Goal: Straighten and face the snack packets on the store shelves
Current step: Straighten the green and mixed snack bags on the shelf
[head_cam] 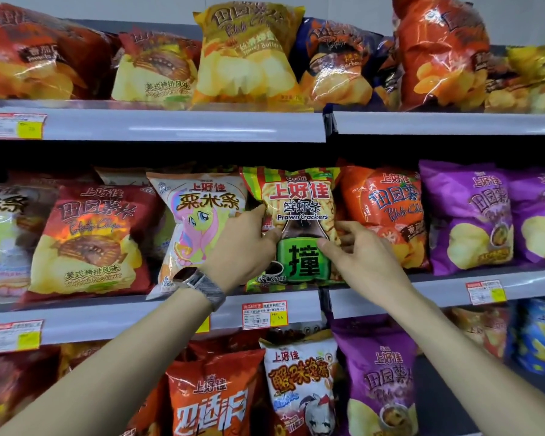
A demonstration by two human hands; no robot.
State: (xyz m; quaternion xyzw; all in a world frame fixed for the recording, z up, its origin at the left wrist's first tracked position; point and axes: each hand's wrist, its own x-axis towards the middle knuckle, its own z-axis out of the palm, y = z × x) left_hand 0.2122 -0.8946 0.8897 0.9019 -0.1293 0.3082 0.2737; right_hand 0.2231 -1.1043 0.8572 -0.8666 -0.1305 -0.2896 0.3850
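Observation:
A green and red prawn cracker packet (pixel 299 199) stands upright on the middle shelf (pixel 296 302), label facing me. My left hand (pixel 243 247), with a watch on the wrist, grips its left edge, thumb on the front. My right hand (pixel 359 250) grips its right edge, thumb pressed on the green lower part of the front. A white pony corn-stick packet (pixel 189 215) leans just left of it. An orange potato chip packet (pixel 387 209) stands just right of it.
The top shelf (pixel 170 124) carries tilted chip bags, a yellow honey butter bag (pixel 249 55) among them. Purple bags (pixel 472 215) fill the middle shelf's right end, a dark red one (pixel 88 237) its left. More packets (pixel 299 385) crowd the shelf below. Price tags (pixel 265 314) line the rails.

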